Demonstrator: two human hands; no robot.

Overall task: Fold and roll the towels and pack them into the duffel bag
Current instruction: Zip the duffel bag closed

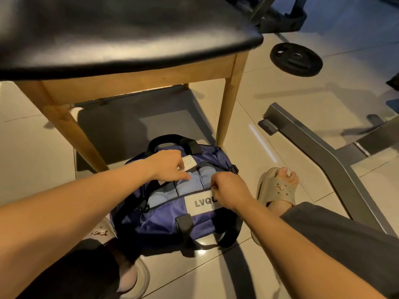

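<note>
Two grips at the bag on the floor, towels packed inside between them: left grip curled over the far lip, right grip nearer, pinching the near lip, opening running left-near to right-far, seemingly ready for closing.

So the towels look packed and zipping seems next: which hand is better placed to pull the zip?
Probably the right hand: it pinches the near opening edge of the duffel bag. The left hand reaches over the towels, holding the far edge.
</note>
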